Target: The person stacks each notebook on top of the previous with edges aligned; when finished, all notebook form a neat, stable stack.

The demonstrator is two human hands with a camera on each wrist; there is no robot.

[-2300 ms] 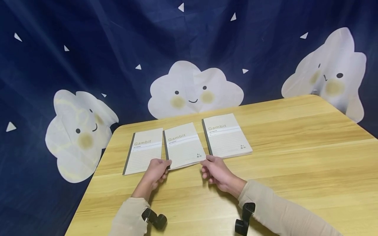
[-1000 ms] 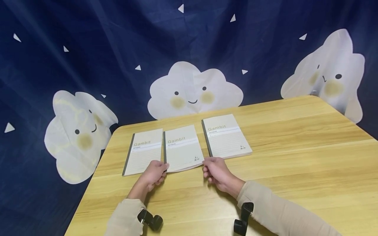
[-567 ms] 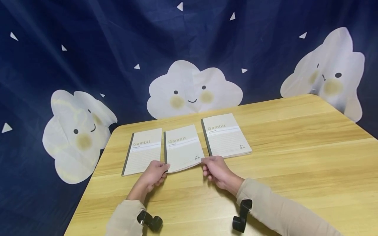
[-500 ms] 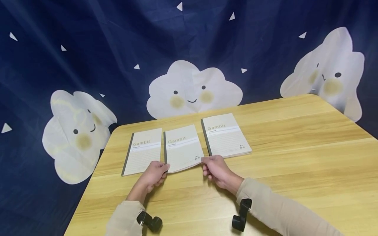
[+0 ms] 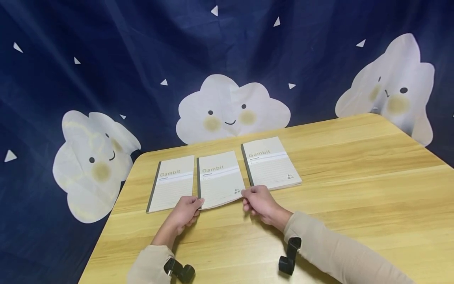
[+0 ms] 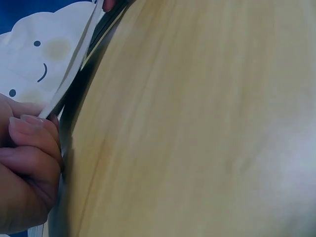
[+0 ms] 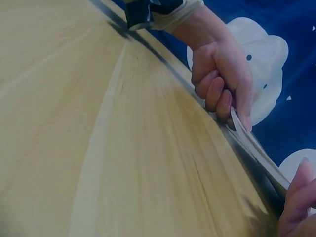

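Three cream notebooks with dark spines and "Gambit" on their covers lie in a row in the head view. My left hand (image 5: pixel 183 213) pinches the near left corner of the middle notebook (image 5: pixel 220 181), thumb on top and fingers curled below. At its near right corner, my right hand (image 5: pixel 261 203) pinches between thumb and fingers. The near edge of this notebook is bowed and lifted off the table, as the left wrist view shows along its page edge (image 6: pixel 69 81). Just left lies the left notebook (image 5: pixel 173 181), its lower right corner partly behind my left hand. The right notebook (image 5: pixel 271 163) lies flat.
The notebooks are on a wood-grain table (image 5: pixel 354 189). Behind it hangs a dark blue curtain (image 5: pixel 142 39) with smiling white clouds (image 5: pixel 232 106) and small white triangles. Each sleeved wrist carries a black camera mount (image 5: pixel 291 256).
Since the earliest frame, the middle notebook has come slightly toward me and straightened, with both hands still pinching its near corners. In the last half second hardly anything moves. The other notebooks stay put.
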